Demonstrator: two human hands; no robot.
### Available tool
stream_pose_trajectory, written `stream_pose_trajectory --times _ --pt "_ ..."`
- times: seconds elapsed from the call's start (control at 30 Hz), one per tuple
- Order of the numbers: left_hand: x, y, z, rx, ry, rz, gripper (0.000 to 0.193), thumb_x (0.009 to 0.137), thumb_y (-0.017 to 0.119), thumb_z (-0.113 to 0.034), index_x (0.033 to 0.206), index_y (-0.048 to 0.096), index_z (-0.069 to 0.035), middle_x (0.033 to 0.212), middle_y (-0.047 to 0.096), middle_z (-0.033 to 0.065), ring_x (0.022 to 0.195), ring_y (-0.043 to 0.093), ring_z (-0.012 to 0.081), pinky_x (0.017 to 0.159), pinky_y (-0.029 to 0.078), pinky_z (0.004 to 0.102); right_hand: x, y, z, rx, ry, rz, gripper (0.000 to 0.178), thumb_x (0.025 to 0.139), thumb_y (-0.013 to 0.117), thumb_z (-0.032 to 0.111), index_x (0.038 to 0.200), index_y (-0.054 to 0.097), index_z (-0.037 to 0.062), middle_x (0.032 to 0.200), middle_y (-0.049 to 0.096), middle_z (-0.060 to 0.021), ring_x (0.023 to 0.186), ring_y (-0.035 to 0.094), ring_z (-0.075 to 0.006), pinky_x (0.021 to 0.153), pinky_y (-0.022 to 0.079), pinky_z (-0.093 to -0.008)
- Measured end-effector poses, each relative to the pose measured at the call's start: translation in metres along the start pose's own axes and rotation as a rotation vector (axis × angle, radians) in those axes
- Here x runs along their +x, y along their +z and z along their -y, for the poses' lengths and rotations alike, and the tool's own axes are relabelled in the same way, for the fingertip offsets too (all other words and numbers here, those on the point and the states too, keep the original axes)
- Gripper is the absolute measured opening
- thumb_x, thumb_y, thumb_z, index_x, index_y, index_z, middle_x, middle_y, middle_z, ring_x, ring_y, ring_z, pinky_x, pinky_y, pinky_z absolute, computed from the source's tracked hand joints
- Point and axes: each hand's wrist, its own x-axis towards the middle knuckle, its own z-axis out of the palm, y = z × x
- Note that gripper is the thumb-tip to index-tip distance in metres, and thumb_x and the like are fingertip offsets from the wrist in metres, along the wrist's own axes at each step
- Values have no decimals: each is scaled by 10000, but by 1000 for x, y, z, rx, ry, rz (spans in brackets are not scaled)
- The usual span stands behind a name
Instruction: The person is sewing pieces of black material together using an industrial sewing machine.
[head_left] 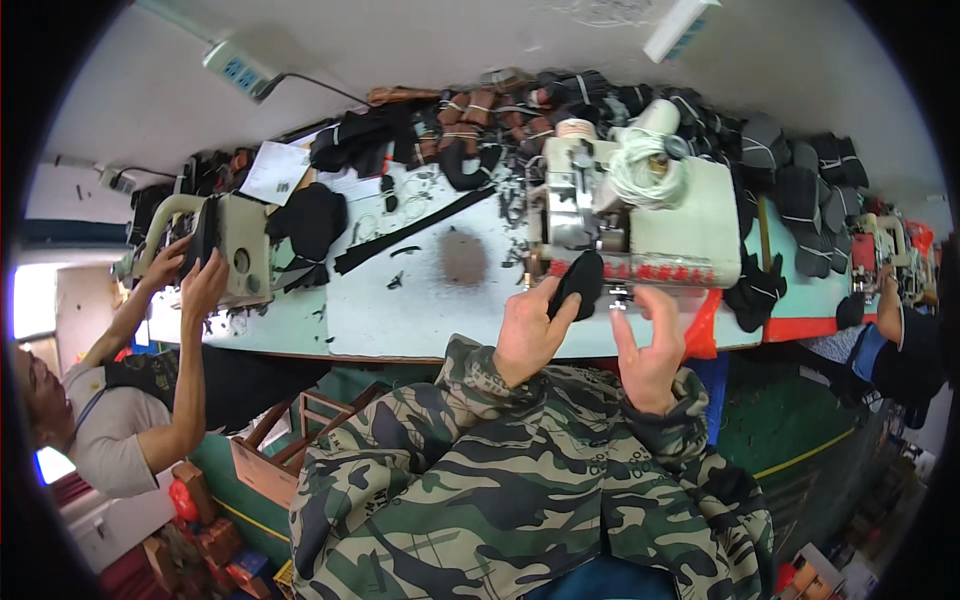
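Observation:
My left hand [530, 335] grips a small black oval piece [580, 287], pinched between thumb and fingers and held up at the near side of a cream machine [705, 225]. What the piece is made for I cannot tell. To its right my right hand [653, 350] is raised with thumb and index finger apart, and nothing shows between them. Its fingertips are close to a small metal fitting [619, 297] on the machine's near edge; whether they touch it I cannot tell. A coil of white cord [645, 172] rests on top of the machine.
Bundles of black and brown pieces [480, 107] line the table's back. A black strip [415, 230] and scraps lie on the white tabletop [395, 310]. A red plastic bag [703, 325] hangs at the front edge. Co-workers [130, 410] sit at machines on both sides; a wooden stool [290, 440] stands left.

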Motion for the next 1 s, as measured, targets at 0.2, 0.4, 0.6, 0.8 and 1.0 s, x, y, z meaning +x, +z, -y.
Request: stream_pose_trajectory --times 0.2,0.4,0.6,0.8,1.0 --pt "-23 -13 32 175 143 -17 247 728 560 -72 956 530 17 780 574 208 730 566 383 613 458 389 -17 57 1 632 436 454 372 792 594 62 1131 482 -40 998 586 -128 903 574 -180 766 462 -281" --pt "-14 -53 38 325 47 384 364 750 582 -162 1048 481 21 773 591 189 673 603 312 595 474 363 -22 84 -2 753 599 628 313 803 584 49 1080 498 -69 926 589 -77 843 543 -101 705 456 -234" --pt "66 -139 133 204 -288 -111 251 838 481 -163 988 589 7 752 630 116 524 618 157 497 485 288 -22 80 -9 749 701 475 262 811 574 79 1030 527 -56 857 584 -33 750 520 -64 672 436 -213" --pt "128 -185 191 906 -79 -95 142 697 548 -129 770 621 -31 768 602 181 705 586 343 636 468 422 -25 64 4 1002 882 704 293 814 570 69 1078 515 -47 913 582 -31 793 528 -69 710 438 -211" --pt "125 -190 174 990 -82 -107 139 676 543 -118 766 606 -32 757 594 144 699 596 335 604 482 421 -16 72 16 986 909 801 351 807 575 37 1135 488 -55 975 577 -52 840 534 -84 748 443 -224"
